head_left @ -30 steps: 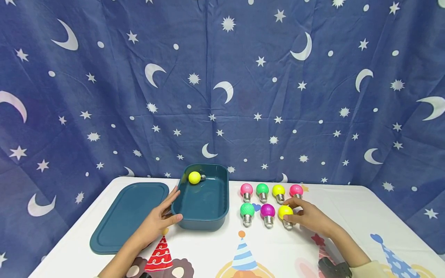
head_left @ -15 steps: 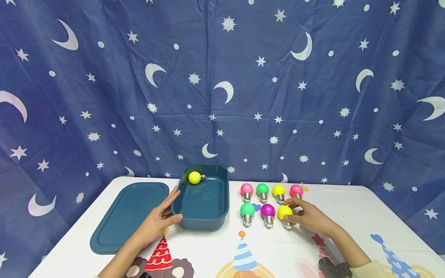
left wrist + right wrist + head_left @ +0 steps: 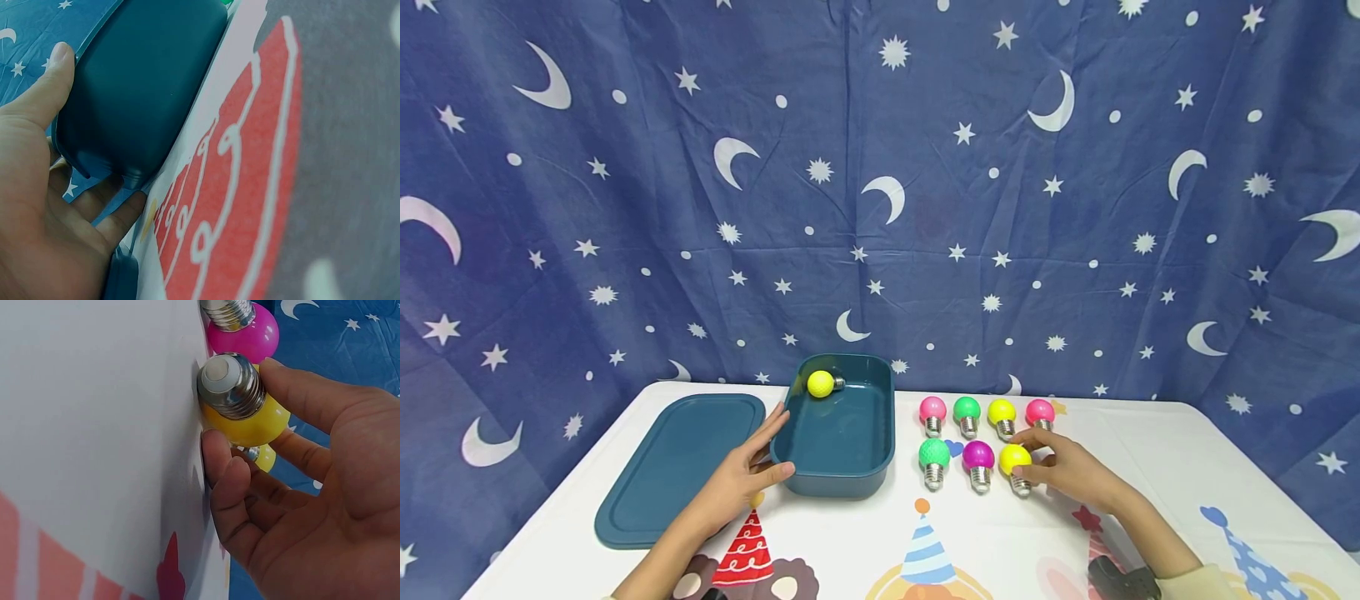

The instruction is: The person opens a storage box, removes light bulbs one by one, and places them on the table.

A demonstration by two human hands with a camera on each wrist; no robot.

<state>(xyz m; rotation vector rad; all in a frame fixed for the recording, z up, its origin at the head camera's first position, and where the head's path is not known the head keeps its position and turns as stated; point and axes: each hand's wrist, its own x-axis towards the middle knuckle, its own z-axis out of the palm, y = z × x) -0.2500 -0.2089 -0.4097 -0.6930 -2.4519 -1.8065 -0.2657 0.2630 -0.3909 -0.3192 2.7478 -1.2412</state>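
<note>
My right hand [image 3: 1067, 471] pinches a yellow light bulb [image 3: 1014, 455] between thumb and fingers at the right end of the near row. In the right wrist view that bulb [image 3: 250, 428] lies on the table, its silver screw base towards the camera. Spread around the near left corner of a dark teal box [image 3: 838, 486] is my left hand [image 3: 737, 483]. Its thumb touches the rim in the left wrist view, while the other fingers lie along the side of the box [image 3: 137, 75]. Inside the box, a textured yellow bulb [image 3: 820, 383] rests at the far left.
Left of the box lies a flat teal lid [image 3: 677, 467]. Beside the held bulb are a purple bulb [image 3: 978, 457] and a textured green bulb [image 3: 934, 452]. Behind them, several bulbs, including a pink one [image 3: 932, 407], form another row. A starry blue curtain [image 3: 880, 208] hangs behind.
The yellow bulb under my right hand has shifted very slightly to the left. My left hand and the box show no visible movement.
</note>
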